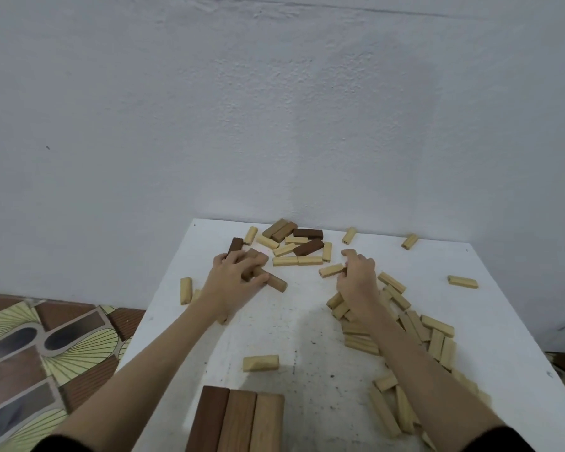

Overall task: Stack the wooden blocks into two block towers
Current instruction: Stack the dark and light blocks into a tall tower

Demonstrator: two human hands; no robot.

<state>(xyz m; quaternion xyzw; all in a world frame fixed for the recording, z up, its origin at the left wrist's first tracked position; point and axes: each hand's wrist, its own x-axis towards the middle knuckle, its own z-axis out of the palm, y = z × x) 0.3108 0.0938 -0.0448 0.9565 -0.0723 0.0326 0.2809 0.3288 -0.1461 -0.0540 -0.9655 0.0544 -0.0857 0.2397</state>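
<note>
Wooden blocks (405, 324) scattered to table (307, 321) edges, both hands' fingers clamped on blocks.

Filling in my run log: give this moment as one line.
left hand grips brown blocks | right hand pinches pale block | three-block row near edge | no tower yet

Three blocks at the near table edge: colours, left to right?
Dark reddish brown, mid brown, light tan; head view.
</note>
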